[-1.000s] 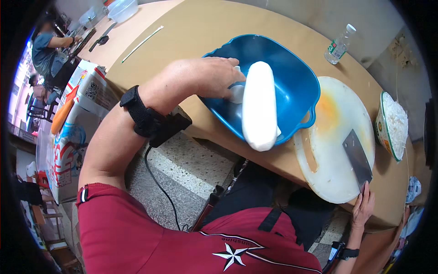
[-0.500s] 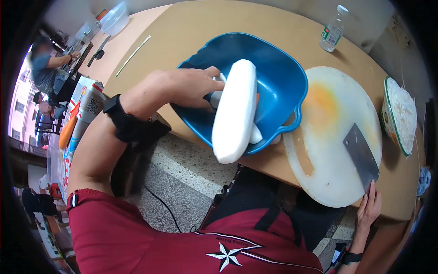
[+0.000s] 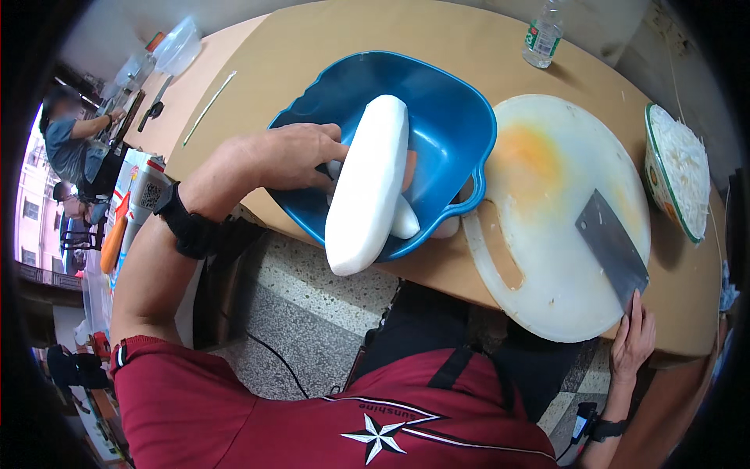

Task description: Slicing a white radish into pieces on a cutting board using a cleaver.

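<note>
A large peeled white radish [image 3: 366,195] leans in a blue plastic basin [image 3: 457,102], its thick lower end jutting over the near rim. My left hand [image 3: 306,156] reaches into the basin beside it, fingers curled. A pale bit shows at those fingers, but the radish and basin hide most of what they grip. Under the radish lie a smaller white piece [image 3: 405,220] and an orange piece [image 3: 409,170]. At right, my right hand [image 3: 633,340] is closed at the near end of a cleaver [image 3: 612,246], whose blade lies flat on a round white cutting board [image 3: 547,266].
A bowl of white shreds [image 3: 686,172] stands right of the board. Beyond it is a plastic bottle [image 3: 541,39]. Far left are a thin stick [image 3: 208,108], a knife [image 3: 156,102], a clear container [image 3: 178,47] and a person [image 3: 74,141]. An orange-handled tool [image 3: 115,238] lies by my left arm.
The whole view has shifted, so basin, board and bottle appear farther left and higher. My left hand stays in the basin beside the radish; my right hand stays at the cleaver.
</note>
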A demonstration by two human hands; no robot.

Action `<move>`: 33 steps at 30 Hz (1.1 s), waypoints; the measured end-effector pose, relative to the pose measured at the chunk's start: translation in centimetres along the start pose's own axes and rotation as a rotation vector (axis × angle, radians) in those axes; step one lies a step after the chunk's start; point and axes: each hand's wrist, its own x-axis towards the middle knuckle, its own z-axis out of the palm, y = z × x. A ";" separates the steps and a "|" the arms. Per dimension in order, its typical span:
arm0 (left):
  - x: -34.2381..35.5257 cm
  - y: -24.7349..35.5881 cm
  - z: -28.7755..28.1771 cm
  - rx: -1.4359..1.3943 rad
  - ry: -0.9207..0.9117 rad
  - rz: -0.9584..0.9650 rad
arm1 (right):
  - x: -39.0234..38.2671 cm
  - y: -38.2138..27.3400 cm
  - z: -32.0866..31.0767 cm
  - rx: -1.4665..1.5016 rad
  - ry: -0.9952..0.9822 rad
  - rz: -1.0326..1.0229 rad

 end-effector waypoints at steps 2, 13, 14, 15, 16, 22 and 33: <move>-0.2 0.0 -0.1 0.013 -0.002 -0.012 | 0.1 -0.1 0.0 0.000 -0.003 -0.002; -0.3 -0.9 0.0 -0.056 -0.045 0.092 | 0.1 -0.1 -0.1 -0.007 0.001 0.004; -0.2 -0.9 0.0 -0.056 -0.044 0.092 | 0.2 -0.2 -0.1 -0.007 0.003 0.003; -0.2 -0.9 -0.1 -0.082 -0.045 0.087 | 0.2 -0.2 0.0 -0.013 0.012 -0.002; -0.1 -0.9 -0.1 -0.107 -0.046 0.083 | 0.2 -0.2 0.0 -0.018 0.021 -0.007; 0.0 -0.8 0.1 -0.216 -0.076 0.030 | 0.2 -0.2 0.0 -0.027 0.002 0.015; 0.2 -0.3 0.4 -0.163 -0.018 0.032 | 0.2 -0.1 0.3 -0.024 0.030 -0.009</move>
